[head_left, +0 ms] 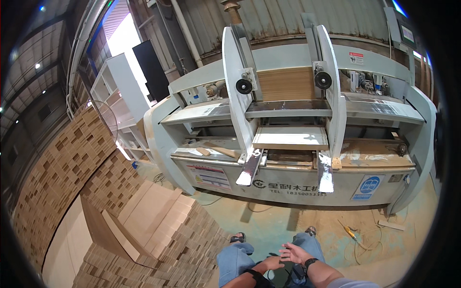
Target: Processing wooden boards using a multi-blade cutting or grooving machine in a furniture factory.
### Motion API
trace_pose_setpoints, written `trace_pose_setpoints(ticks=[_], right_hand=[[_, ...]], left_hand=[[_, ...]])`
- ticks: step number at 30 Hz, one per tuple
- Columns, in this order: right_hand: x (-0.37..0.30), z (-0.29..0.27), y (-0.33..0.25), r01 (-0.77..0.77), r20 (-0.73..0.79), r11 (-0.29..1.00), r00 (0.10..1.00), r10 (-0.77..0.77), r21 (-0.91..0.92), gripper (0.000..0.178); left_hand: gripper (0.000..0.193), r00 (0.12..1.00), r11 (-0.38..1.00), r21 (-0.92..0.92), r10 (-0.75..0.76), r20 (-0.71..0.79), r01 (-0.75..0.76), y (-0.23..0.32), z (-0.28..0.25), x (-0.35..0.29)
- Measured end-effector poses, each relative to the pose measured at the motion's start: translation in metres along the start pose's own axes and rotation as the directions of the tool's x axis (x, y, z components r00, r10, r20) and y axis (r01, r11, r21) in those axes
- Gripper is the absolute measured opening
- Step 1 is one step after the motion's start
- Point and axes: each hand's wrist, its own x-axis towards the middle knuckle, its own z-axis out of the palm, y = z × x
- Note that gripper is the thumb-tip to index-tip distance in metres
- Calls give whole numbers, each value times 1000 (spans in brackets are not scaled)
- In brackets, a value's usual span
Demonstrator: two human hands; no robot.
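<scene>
while seated, left hand [272, 263] on knee, right hand [294, 252] spread open

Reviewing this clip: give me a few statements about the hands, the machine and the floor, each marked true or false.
1. Both hands hold a wood panel. False: the left hand and right hand are empty, fingers loose above the knees.
2. A pale panel lies in the woodworking machine between two white upright arms. True.
3. A yellow-handled screwdriver lies on the dusty floor. True.
4. Stacked wood pieces stand on the person's right. False: on the left.
5. The right wrist bears a dark watch. True.
</scene>
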Motion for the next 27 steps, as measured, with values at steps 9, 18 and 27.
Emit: trace_pose_setpoints(ticks=[9, 18, 27], right_hand=[[2, -2, 1, 0, -11, 1000, 1000, -1, -27, 35], [3, -3, 1, -3, -20, 1000, 1000, 2, -30, 37], [1, 2, 0, -4, -18, 999, 1000, 3, -42, 37]], left_hand=[[53, 1000, 1000, 1, 20, -7, -20, -10, 9, 8], [51, 999, 1000, 7, 23, -26, -23, -10, 9, 9], [51, 1000, 1000, 12, -1, -25, 2, -12, 12, 9]])
